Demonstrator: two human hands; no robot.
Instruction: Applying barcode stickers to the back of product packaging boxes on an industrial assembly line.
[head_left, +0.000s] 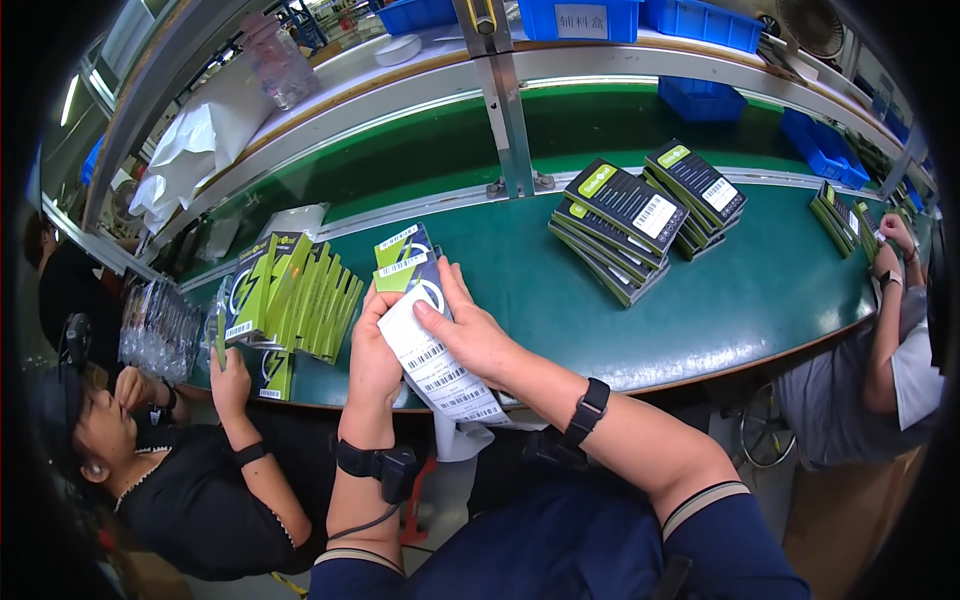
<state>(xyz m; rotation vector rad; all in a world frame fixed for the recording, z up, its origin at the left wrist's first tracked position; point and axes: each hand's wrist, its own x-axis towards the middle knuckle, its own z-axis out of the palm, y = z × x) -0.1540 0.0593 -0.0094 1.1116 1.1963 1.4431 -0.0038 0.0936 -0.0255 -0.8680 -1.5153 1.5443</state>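
A white strip of barcode labels [440,370] lies across both my hands, its lower end hanging past the table edge. My left hand [375,345] is closed on the strip's left side, fingertips at the green and dark box. My right hand [470,335] presses its thumb on the strip's upper part, its fingers reaching along the right edge of the box. Beyond my fingers, a flat green and dark box [420,285] with a white circle bears a barcode label [403,264]; another labelled box [396,238] shows behind it. How the fingers sit underneath is hidden.
Left of my hands stands a row of green boxes [315,290] beside clear plastic packs [158,325]. Stacked black and green boxes [625,225] sit to the right. Co-workers' hands [230,385] are at both sides. A metal post [503,120] carries the shelf with blue bins [578,20].
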